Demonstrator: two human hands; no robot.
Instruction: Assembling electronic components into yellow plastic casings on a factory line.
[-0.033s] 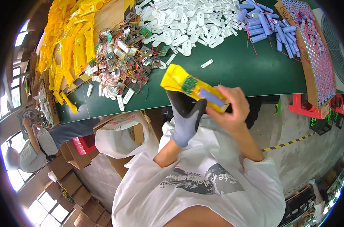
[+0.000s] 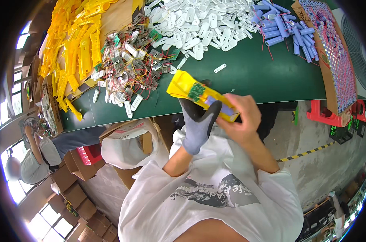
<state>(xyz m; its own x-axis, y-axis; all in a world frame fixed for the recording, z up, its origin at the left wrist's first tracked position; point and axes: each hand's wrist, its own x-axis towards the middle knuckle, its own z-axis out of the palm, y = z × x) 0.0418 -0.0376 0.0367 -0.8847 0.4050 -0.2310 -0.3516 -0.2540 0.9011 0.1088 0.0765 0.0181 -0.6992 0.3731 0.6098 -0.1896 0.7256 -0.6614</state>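
The person's left hand (image 2: 197, 125), in a grey glove with dark fingertips, was clenched around the underside of a yellow plastic casing (image 2: 199, 96), and the bare right hand (image 2: 241, 121) gripped the casing's near end, its fingers curled over the top edge. The casing hung in the air between both hands, just above the near edge of the green table (image 2: 251, 76), tilted so its far end pointed up and away from the fingers. A small green circuit board (image 2: 196, 92) sat in the open shell just beyond the gloved fingertips, and a bluish cell (image 2: 221, 108) lay in it under the right thumb.

To my eye the work was seating the parts in the shell. Doing it well would call for the gloved hand to keep the shell steady while the bare fingers pressed the cell down evenly, without pinching any wire.

Beyond the fingers lay a tangle of wired boards (image 2: 130, 68), to their left a heap of yellow shells (image 2: 76, 40), farther off white plastic pieces (image 2: 199, 24) and loose blue cells (image 2: 279, 28). To the right stood a cardboard tray of upright cells (image 2: 336, 60). Nothing lay between the hands and the table; an open carton with a white bag (image 2: 124, 147) stood below the left elbow.
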